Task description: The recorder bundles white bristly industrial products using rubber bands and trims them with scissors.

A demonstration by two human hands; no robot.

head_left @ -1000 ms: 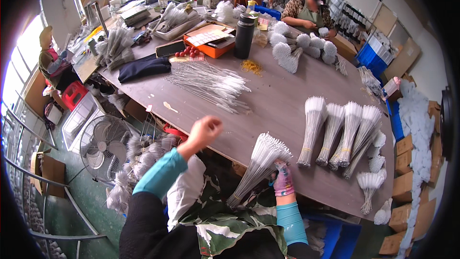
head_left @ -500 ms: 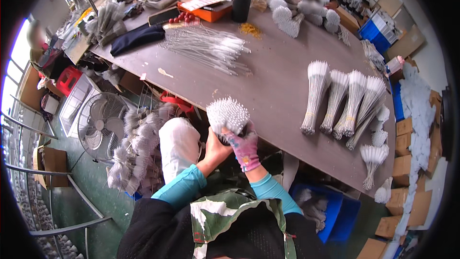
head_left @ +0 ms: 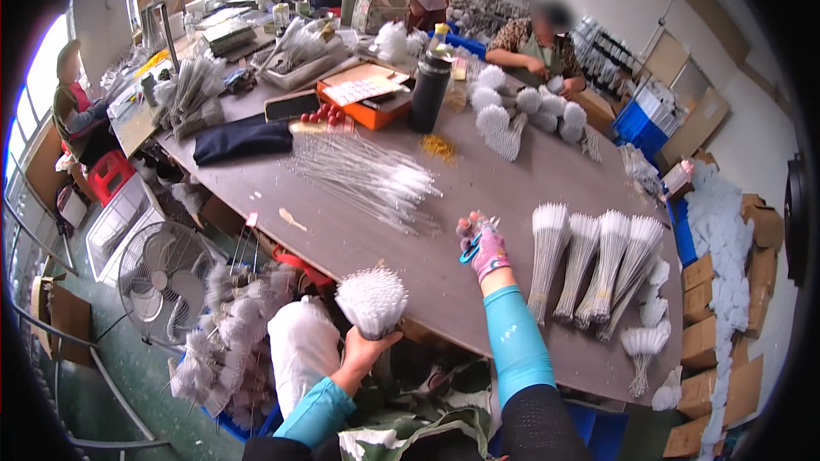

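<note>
My left hand (head_left: pixel 363 353), bare, is wrapped round a bundle of thin white-tipped rods (head_left: pixel 372 300) beside my knee, below the table's near edge. The bundle's dense white tips face up; its lower ends are hidden. My right hand (head_left: pixel 485 249), in a pink patterned glove with bare fingertips, is out over the table, closed on small blue-handled scissors (head_left: pixel 468 249). Left of it lies a loose spread of similar rods (head_left: pixel 367 181). Several tied bundles (head_left: pixel 589 265) are lined up to its right.
On the brown table (head_left: pixel 325 243) are yellow rubber bands (head_left: pixel 438 148), a black flask (head_left: pixel 430 90), an orange box (head_left: pixel 376 111), a dark cloth (head_left: pixel 243 138) and more bundles (head_left: pixel 500 119). A fan (head_left: pixel 162 280) stands at the left. Other people sit or stand beyond the table.
My right hand has left the bundle and reached forward and right over the table; scissors now show in it. My left hand keeps the bundle, now lower and further left. The view has tilted up.
</note>
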